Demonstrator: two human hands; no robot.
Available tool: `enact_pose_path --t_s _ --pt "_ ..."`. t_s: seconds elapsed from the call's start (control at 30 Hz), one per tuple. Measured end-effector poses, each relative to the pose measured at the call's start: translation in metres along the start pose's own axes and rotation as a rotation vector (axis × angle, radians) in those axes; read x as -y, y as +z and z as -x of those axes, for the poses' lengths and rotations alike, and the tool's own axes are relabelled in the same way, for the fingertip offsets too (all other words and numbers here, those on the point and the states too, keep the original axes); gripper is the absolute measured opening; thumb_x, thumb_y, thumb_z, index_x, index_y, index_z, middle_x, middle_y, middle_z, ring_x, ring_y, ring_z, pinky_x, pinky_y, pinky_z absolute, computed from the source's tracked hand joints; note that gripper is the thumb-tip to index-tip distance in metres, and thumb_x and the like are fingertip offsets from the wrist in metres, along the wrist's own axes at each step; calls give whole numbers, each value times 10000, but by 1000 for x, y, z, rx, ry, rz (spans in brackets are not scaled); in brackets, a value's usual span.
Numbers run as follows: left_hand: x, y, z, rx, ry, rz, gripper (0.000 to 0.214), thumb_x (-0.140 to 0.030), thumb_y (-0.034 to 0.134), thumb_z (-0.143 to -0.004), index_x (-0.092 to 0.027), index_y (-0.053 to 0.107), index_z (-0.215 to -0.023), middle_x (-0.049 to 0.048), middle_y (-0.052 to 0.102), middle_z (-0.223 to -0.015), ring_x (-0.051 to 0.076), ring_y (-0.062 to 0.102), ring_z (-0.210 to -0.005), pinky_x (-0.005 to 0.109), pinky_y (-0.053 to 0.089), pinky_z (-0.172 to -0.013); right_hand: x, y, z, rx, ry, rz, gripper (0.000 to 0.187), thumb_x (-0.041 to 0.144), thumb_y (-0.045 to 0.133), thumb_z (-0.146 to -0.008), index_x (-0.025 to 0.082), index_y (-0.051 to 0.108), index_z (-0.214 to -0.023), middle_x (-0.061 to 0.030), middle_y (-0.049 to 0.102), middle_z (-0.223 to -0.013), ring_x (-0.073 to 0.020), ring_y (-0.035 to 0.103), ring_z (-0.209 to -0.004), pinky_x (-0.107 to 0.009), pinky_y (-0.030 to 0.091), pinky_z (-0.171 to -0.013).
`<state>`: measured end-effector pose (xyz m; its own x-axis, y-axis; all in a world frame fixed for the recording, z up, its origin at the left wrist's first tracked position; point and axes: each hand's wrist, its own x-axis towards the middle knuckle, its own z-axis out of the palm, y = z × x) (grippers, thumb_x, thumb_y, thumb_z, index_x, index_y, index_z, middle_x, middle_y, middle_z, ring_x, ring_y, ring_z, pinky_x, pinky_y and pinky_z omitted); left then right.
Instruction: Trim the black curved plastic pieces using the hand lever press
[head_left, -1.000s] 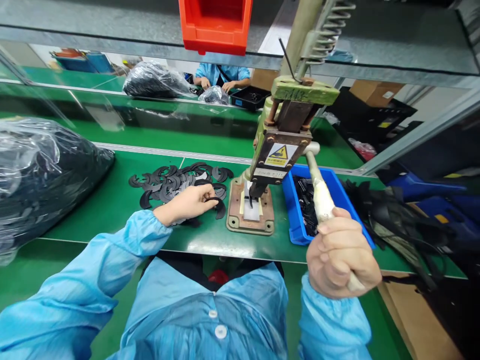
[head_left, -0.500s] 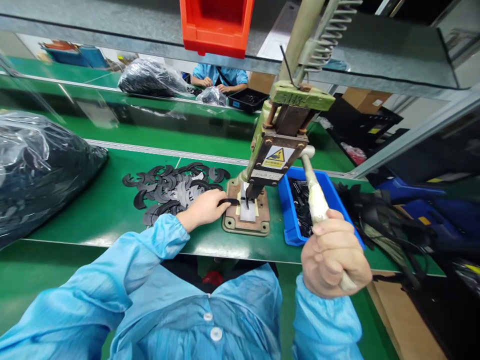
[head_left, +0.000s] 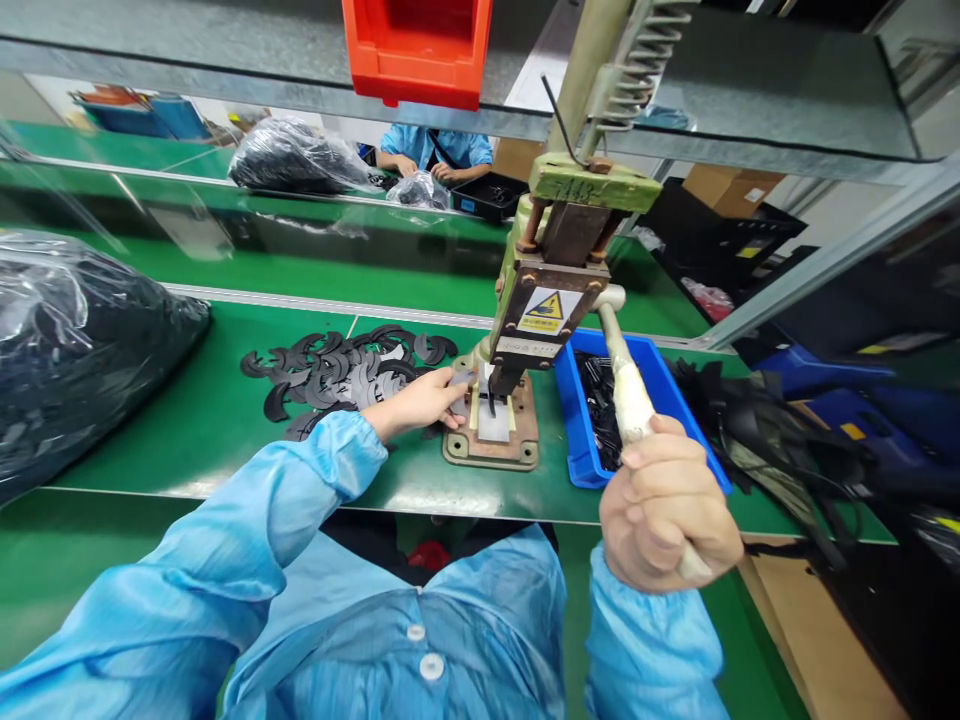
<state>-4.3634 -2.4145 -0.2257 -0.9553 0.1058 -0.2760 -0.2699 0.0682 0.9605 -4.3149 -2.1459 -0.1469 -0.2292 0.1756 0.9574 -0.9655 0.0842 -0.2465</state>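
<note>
My right hand (head_left: 671, 505) is closed around the pale, worn lever handle (head_left: 631, 390) of a green hand press (head_left: 544, 300). At the left side of the press base (head_left: 499, 452), my left hand (head_left: 420, 402) pinches a curved dark grey piece (head_left: 462, 380), its flat face partly showing. This piece is beside the small metal plate (head_left: 494, 425) under the press head, and my fingers hide part of it. To the left of that hand lies a loose pile of curved grey and black pieces (head_left: 337, 375) on the green table.
A blue bin (head_left: 577, 440) of small black parts stands right of the press. A large plastic-wrapped black bag (head_left: 90, 350) sits at the left. Overhead, a red bin (head_left: 420, 75) rests on a shelf. Across the bench, a person (head_left: 435, 155) in blue handles things.
My left hand has turned the curved piece: its thin black edge showed before, now its flatter grey face does. The right hand keeps its hold on the lever. The view has shifted slightly.
</note>
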Motion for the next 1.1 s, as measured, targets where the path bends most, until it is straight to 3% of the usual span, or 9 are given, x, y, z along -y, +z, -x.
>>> enact_pose_path --t_s 0.13,0.33,0.73,0.9,1.1 --pt "-4 7 -10 5 43 36 384 -370 920 -834 -160 606 -904 7 696 -765 125 707 -608 231 605 -561 3 0 0 8 10 13 511 401 681 -966 225 440 -551 39 512 -545 -181 601 -632 -585 570 -935" --pt "-8 3 -23 31 42 -26 316 -313 892 -852 -158 617 -833 -6 668 -678 112 644 -519 236 558 -526 -1 -2 1 5 0 16 530 411 686 -962 222 425 -540 48 515 -544 -168 612 -638 -553 573 -929" --pt "-15 -12 -32 194 5 -4 512 -437 997 -674 -152 579 -747 -43 575 -713 80 615 -622 245 636 -616 -5 -2 0 10 -34 -15 522 405 694 -961 217 459 -535 46 517 -531 -158 604 -625 -517 565 -894" --pt "-10 -11 -35 184 14 7 522 -418 994 -694 -162 544 -764 -71 544 -681 66 611 -569 228 628 -583 -2 0 -2 6 -41 -13 534 387 679 -976 207 440 -534 46 502 -532 -150 609 -634 -502 561 -896" --pt "-12 -13 -38 189 -102 -63 459 -366 957 -782 -169 545 -825 -59 604 -650 103 675 -502 196 582 -498 1 3 -2 -7 -22 11 565 378 647 -1016 195 418 -532 49 514 -554 -137 609 -641 -492 551 -896"
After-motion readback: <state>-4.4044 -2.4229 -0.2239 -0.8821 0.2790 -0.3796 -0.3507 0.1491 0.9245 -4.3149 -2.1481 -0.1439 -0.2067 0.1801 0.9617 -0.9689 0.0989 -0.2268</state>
